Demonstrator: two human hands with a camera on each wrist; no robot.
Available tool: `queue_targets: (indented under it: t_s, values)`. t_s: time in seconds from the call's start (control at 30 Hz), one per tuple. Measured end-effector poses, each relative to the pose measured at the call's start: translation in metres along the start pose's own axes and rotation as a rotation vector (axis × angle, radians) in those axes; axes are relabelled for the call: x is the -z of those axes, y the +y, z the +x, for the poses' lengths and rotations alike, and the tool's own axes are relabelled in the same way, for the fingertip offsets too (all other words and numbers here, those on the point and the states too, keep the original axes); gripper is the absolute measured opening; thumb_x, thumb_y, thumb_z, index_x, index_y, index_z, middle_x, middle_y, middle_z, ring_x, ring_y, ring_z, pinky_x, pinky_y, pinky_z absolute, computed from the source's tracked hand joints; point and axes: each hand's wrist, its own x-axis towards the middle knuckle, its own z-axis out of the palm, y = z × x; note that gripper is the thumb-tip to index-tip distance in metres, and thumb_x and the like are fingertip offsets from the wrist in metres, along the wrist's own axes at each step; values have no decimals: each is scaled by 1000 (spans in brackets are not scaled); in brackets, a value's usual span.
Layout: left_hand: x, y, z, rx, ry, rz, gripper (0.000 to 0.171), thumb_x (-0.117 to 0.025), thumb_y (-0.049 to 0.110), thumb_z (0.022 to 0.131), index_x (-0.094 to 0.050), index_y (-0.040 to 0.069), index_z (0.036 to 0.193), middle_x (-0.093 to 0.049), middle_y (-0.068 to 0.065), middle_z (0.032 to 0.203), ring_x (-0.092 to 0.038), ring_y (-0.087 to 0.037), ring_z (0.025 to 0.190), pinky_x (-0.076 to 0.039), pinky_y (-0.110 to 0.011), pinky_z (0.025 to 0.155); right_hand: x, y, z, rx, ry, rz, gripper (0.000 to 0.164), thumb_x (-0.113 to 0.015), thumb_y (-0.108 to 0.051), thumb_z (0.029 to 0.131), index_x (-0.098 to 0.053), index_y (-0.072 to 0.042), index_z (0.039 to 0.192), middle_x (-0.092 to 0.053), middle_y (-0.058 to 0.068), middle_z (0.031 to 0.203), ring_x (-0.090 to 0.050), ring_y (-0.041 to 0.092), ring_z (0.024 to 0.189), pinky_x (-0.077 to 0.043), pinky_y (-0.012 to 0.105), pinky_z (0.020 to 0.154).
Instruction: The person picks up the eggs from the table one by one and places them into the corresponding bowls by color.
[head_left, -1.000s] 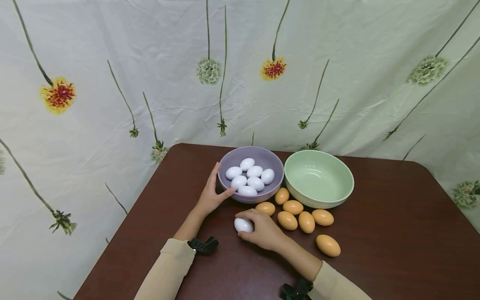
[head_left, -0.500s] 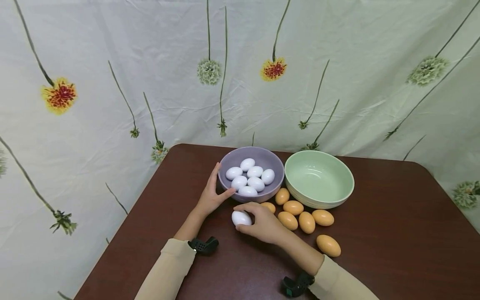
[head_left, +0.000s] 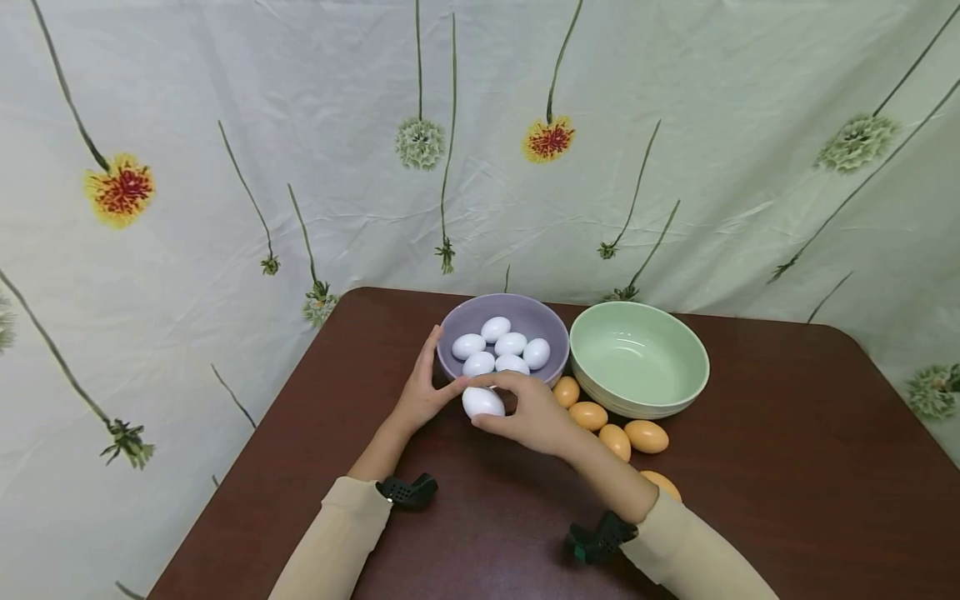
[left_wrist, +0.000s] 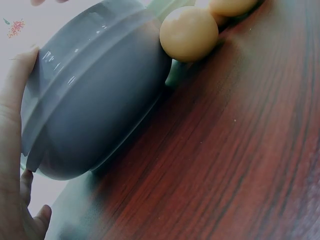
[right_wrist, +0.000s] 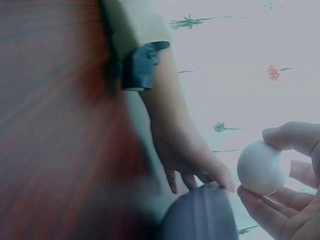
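Head view: the right hand (head_left: pixel 536 417) pinches a smooth white egg (head_left: pixel 483 402) between thumb and fingers, raised at the near side of a round, glossy purple bowl (head_left: pixel 517 311) with more white eggs (head_left: pixel 510 343) inside. The left hand (head_left: pixel 420 396) spreads against that bowl's rim; whether the hands touch each other is hard to tell. Light-orange eggs (head_left: pixel 588 415) lie near a round, pale-green bowl (head_left: pixel 637 354) on the wood-grained, red-brown table (head_left: pixel 787 433).
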Motion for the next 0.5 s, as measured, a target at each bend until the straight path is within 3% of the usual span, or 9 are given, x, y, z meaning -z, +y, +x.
queue_targets:
  t_s: [0.33,0.5]
  values:
    - [0,-2,0,-28,-3,-6,95,-73,29,87,-14,-7,152,-9,-30,157,-9,-43,144,-11,-61,112,14,-5,16,-69,32,11,43,-76,-11,83,-66,-5,124,-64,8,120,-63,28,101,-52,39,86]
    - [-1,-2,0,3,-4,1,89,-70,17,88,-13,-4,154,-8,-26,159,-8,-39,146,-10,-59,113,20,-4,25,-56,37,3,43,-76,-12,84,-65,-3,125,-63,9,123,-62,29,103,-54,36,84]
